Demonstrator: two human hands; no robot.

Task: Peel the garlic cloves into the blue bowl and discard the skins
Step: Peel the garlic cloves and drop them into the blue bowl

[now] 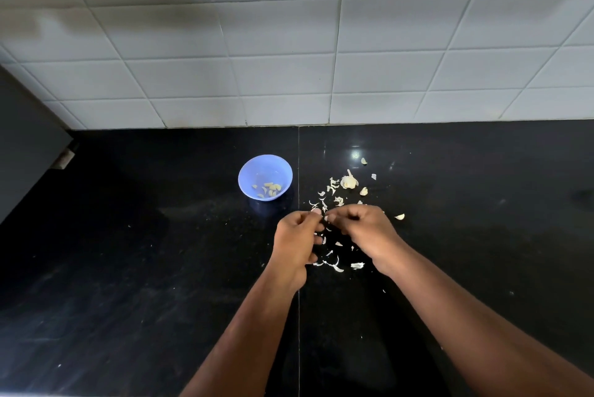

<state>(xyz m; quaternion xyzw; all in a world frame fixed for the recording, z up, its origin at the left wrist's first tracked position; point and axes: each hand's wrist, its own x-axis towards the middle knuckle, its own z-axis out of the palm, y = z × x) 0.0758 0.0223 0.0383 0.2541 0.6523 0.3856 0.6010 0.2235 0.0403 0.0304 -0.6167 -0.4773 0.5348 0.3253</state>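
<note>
Both hands meet fingertip to fingertip above the black counter point(128, 268). The left hand point(297, 244) and right hand point(366, 232) curl narrowly, pinching a small garlic clove point(325, 218), mostly hidden. The blue bowl point(265, 176) with peeled cloves point(270, 189) sits far-left; skins point(334, 264) lie beneath.

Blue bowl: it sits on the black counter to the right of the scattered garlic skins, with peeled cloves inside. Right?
Not quite. In the head view the blue bowl stands left of the scattered garlic skins, not right. It is on the black counter and holds peeled cloves.
</note>
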